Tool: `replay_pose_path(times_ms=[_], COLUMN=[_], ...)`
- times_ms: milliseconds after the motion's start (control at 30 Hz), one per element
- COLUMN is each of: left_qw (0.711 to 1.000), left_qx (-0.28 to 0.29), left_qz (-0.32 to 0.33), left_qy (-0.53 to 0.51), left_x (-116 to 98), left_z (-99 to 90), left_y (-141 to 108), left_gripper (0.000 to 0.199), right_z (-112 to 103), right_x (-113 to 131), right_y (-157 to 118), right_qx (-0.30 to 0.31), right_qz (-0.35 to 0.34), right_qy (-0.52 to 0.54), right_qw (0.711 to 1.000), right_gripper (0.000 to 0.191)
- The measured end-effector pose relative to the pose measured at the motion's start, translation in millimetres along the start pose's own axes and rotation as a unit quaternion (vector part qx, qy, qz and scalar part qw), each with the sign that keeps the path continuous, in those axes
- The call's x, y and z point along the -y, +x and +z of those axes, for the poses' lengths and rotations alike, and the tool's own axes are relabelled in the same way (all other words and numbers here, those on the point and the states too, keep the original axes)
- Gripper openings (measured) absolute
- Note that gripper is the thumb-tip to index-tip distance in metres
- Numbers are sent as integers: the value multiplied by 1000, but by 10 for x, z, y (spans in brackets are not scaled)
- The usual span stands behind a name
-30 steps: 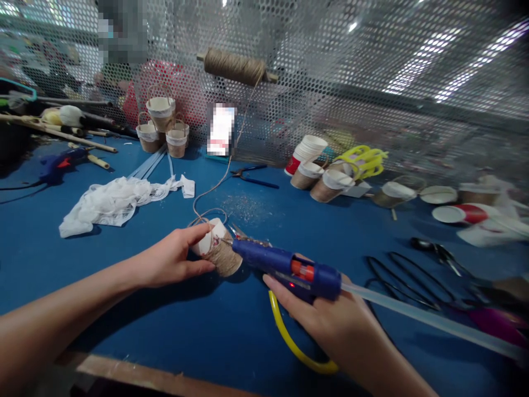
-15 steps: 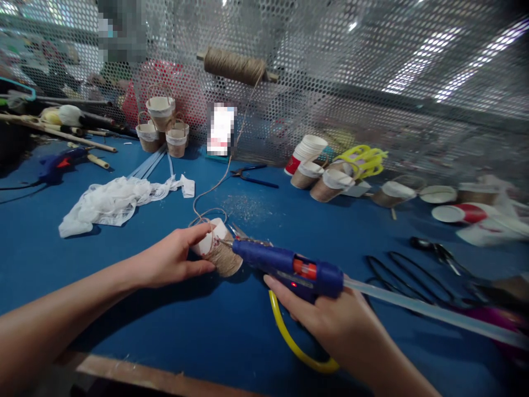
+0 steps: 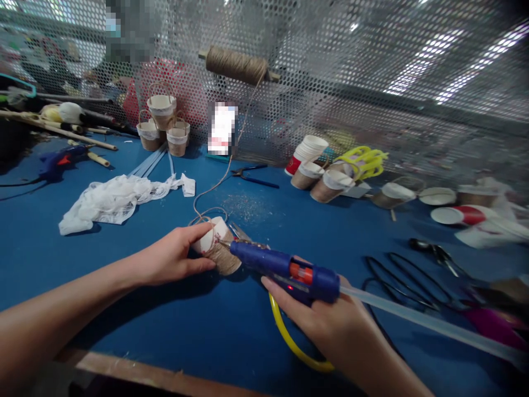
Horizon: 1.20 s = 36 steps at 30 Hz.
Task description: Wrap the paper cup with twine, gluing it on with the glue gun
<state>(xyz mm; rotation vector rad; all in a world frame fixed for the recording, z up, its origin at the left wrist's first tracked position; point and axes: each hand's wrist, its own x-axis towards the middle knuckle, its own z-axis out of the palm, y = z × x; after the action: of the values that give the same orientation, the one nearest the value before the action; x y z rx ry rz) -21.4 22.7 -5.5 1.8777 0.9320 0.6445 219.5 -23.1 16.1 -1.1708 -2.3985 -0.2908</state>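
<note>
My left hand [image 3: 182,255] pinches a paper cup [image 3: 225,256] that lies tipped on its side, partly wrapped in brown twine. My right hand [image 3: 326,317] grips a blue glue gun [image 3: 264,260] with a red light lit on its side and a long clear glue stick [image 3: 413,314] out of its back. The metal nozzle is at the edge between the wrapped twine and the white part of the cup. A strand of twine [image 3: 215,187] runs from the cup up to a spool [image 3: 236,65]. Scissors with a yellow handle [image 3: 285,339] lie partly hidden under the gun.
White lace fabric [image 3: 111,201] lies at left, near a second glue gun [image 3: 61,162]. Finished small twine baskets [image 3: 161,113] stand behind it. Pliers [image 3: 256,175], stacked paper cups [image 3: 306,154], more baskets [image 3: 333,186] and a black cord [image 3: 397,281] lie across the blue table.
The glue gun and my right hand have shifted slightly left, with the nozzle still at the cup. My left hand keeps its hold on the cup.
</note>
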Motion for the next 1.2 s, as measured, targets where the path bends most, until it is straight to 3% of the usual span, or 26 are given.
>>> replay_pose_path(times_ms=[300,533,833,1200], left_qw=[1000,999,999,999], left_qx=[-20,-29,-40,-43], left_qz=[-18,-18,-9,-10], left_qy=[0,4,13,22], left_x=[5,-5,11,26], left_z=[13,20,28,27], left_y=[11,10,12,16], left_gripper=[18,14,13,14], right_z=[-8,65,95,134], right_x=[172,222,189,214], right_y=[181,142,110,83], right_qx=[20,9,24,27], right_qz=[46,39,77,77], right_qy=[82,117,150,149], right_qw=[995,992,985,985], right_gripper=[23,18,11,14])
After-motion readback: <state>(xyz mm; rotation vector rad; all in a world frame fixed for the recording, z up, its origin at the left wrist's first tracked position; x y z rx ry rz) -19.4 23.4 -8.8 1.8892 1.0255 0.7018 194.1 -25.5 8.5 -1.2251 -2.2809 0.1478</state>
